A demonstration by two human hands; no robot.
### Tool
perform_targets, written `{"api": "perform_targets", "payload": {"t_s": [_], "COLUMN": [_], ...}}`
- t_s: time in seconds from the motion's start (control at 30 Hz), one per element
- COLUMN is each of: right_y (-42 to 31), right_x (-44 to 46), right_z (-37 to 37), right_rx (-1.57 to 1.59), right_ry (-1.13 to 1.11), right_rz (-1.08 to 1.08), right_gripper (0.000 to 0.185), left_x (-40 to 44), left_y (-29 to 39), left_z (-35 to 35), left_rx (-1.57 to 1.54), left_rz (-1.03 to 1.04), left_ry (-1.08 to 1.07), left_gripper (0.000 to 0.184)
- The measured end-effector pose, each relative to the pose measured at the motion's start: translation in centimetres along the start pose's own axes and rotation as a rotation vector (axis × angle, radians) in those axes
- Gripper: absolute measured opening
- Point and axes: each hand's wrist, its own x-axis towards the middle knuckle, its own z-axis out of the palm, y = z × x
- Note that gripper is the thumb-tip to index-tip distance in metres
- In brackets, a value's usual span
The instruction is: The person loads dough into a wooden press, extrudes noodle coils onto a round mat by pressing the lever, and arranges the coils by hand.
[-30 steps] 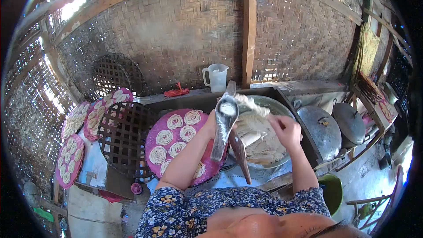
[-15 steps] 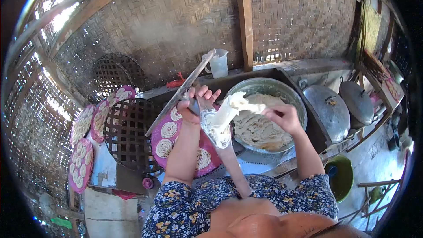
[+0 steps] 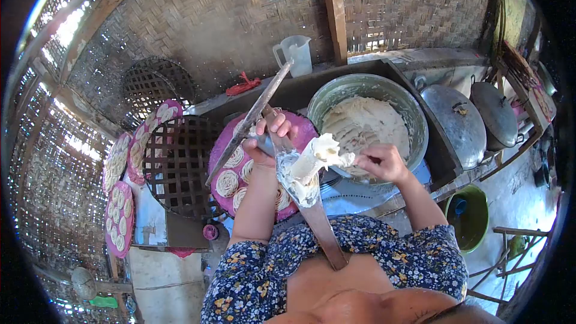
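My left hand (image 3: 270,135) is wrapped round a wooden dough press (image 3: 324,234), near where a long wooden lever (image 3: 249,123) joins it. The press's lower end reaches my chest. Its white, dough-smeared cylinder (image 3: 305,171) points up and right, with pale sticky dough (image 3: 325,149) bulging from the mouth. My right hand (image 3: 384,162) is closed, thumb and fingertips pinching the end of this dough just right of the mouth. Behind it, a large metal basin (image 3: 420,126) contains more dough (image 3: 366,123). A pink round tray (image 3: 303,126) with coiled dough rounds (image 3: 228,183) lies beneath the press and my left forearm.
An openwork dark basket (image 3: 180,165) is at left, beside more pink trays (image 3: 120,219) of coils. A clear plastic jug (image 3: 297,54) stands behind the lever. Lidded pots (image 3: 456,123) sit to the right, with a green bucket (image 3: 468,219) below.
The dough between my right hand and the cylinder mouth is shorter, with the hand nearer the mouth. The view has shifted, so the basin appears higher and further right.
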Motion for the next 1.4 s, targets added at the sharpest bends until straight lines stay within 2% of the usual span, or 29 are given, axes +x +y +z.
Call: {"api": "perform_targets", "payload": {"t_s": [0.17,0.3,0.43,0.5,0.57,0.6,0.63,0.67,0.73,0.8,0.93,1.03,1.1,1.13,1.2,1.27,1.3,1.33,1.37,1.4], "right_y": [-1.1,-3.0,-3.7,-3.0,-2.6,-2.5,-2.6,-3.1,-2.3,-1.8,-3.5,-4.9,-4.4,-4.3,-3.8,-1.4,-0.5,-1.0,-2.1,-3.1], "right_x": [-3.4,-4.6,-4.4,-4.3,-3.9,-3.7,-3.5,-3.2,-3.6,-3.9,-3.3,-2.3,-2.2,-2.2,-2.2,-3.4,-3.9,-4.0,-4.0,-3.6], "right_z": [0.6,0.8,0.0,-1.0,-1.4,-1.2,-1.1,-1.1,-0.2,0.4,-0.2,-0.9,-0.7,-1.1,-2.3,-3.3,-3.7,-4.7,-5.9,-6.6], "right_rx": [0.051,0.079,0.304,0.355,0.238,0.220,0.203,0.150,0.158,0.178,0.193,0.217,0.257,0.271,0.302,0.176,0.112,-0.112,-0.337,-0.450], "right_ry": [0.048,0.076,0.048,0.022,0.038,0.047,0.055,0.045,0.124,0.163,0.146,0.098,0.075,0.129,0.242,0.403,0.481,0.445,0.405,0.254], "right_rz": [0.070,0.193,0.468,0.641,0.651,0.663,0.674,0.713,0.639,0.594,0.623,0.655,0.650,0.633,0.590,0.641,0.666,0.723,0.774,0.887], "right_gripper": [0.020,0.019,0.021,0.023,0.026,0.026,0.027,0.027,0.029,0.033,0.031,0.029,0.029,0.029,0.029,0.030,0.032,0.032,0.033,0.036], "left_x": [0.4,1.8,3.9,5.0,5.8,6.0,5.9,5.7,4.5,2.8,3.4,2.6,2.3,2.2,2.7,2.9,3.0,3.1,3.3,3.4], "left_y": [0.6,1.7,3.3,3.2,2.1,1.1,1.9,1.5,0.4,-0.2,-0.8,-1.0,-1.0,-0.7,0.5,1.9,2.3,2.6,3.6,4.6], "left_z": [0.2,1.7,4.6,5.9,7.7,8.9,7.1,7.2,7.5,7.0,6.7,6.0,5.2,5.0,5.5,5.9,6.6,7.2,7.2,7.2], "left_rx": [0.016,0.204,0.625,0.859,1.064,1.187,1.440,1.532,1.314,0.667,0.778,0.724,0.730,0.670,0.323,0.796,0.927,1.063,1.116,1.170], "left_rz": [0.002,0.058,0.128,0.218,0.252,0.289,0.400,0.394,0.202,-0.153,-0.204,-0.272,-0.262,-0.250,-0.296,-0.003,0.144,0.290,0.301,0.313], "left_ry": [-0.035,0.025,0.059,0.012,0.012,0.043,-0.185,-0.218,-0.083,0.218,0.163,0.207,0.284,0.318,0.163,0.086,0.107,0.149,0.145,0.142], "left_gripper": [0.021,0.024,0.027,0.035,0.033,0.038,0.040,0.036,0.037,0.059,0.083,0.072,0.073,0.072,0.065,0.042,0.035,0.031,0.031,0.033]}}
